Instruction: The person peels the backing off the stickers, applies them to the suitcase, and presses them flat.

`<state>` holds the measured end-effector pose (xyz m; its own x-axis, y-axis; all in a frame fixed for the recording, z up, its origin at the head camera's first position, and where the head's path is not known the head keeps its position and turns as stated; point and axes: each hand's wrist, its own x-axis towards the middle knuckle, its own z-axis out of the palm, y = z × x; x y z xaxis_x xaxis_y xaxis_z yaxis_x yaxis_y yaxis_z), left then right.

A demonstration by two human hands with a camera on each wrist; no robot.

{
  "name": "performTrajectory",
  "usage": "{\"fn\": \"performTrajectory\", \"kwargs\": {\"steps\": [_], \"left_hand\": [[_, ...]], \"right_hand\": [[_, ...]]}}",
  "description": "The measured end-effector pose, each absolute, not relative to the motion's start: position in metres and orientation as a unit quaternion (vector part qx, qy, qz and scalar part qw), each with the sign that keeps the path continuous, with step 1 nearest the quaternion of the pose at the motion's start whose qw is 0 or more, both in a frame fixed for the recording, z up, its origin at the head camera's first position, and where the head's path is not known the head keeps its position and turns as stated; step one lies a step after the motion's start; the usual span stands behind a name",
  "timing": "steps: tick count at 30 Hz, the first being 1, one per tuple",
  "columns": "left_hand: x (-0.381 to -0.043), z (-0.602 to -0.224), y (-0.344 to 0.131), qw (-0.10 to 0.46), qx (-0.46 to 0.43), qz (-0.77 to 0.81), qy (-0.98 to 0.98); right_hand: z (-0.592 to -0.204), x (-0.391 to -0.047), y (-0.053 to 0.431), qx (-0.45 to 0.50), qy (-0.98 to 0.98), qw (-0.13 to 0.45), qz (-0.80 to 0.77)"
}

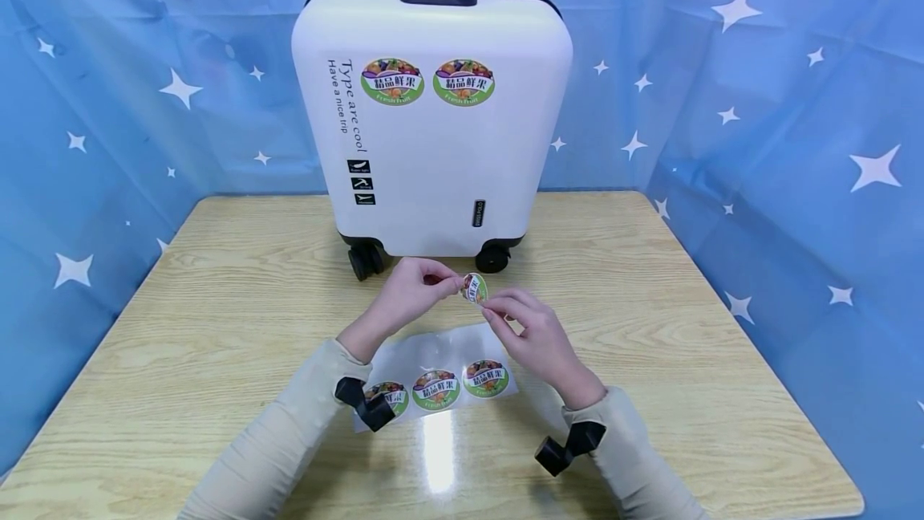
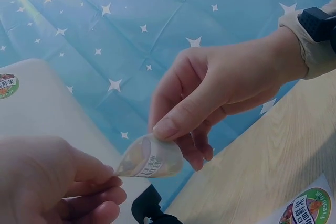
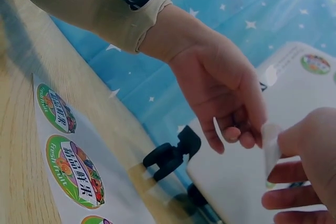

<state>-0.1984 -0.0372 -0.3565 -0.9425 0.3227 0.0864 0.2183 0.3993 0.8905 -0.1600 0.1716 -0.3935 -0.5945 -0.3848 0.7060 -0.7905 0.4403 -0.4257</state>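
Between both hands, in front of the suitcase, a loose oval fruit sticker (image 1: pixel 474 288) is held up off the table. My left hand (image 1: pixel 414 295) pinches its left edge between thumb and fingertips. At its lower right edge my right hand (image 1: pixel 532 335) pinches it too. In the left wrist view the sticker (image 2: pixel 152 157) curves between the two hands. Below them lies a backing sheet (image 1: pixel 462 341) with a row of three more stickers, the left one partly covered by the wrist camera. The white suitcase (image 1: pixel 440 159) stands upright behind, two matching stickers side by side near its top.
The suitcase's black wheels (image 1: pixel 493 257) rest on the wooden table (image 1: pixel 650 327), close beyond the hands. Printed lettering (image 1: pixel 346 103) runs down its left side. A blue star-patterned curtain (image 1: pixel 758 103) encloses the back and sides.
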Motion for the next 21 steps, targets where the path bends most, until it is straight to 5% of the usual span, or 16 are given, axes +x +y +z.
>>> {"fn": "performTrajectory", "kwargs": {"steps": [21], "left_hand": [[-0.1964, -0.3614, -0.0378, 0.032, 0.235, 0.448, 0.862]], "right_hand": [[-0.3904, -0.1598, 0.1717, 0.310, -0.828, 0.281, 0.372]]}}
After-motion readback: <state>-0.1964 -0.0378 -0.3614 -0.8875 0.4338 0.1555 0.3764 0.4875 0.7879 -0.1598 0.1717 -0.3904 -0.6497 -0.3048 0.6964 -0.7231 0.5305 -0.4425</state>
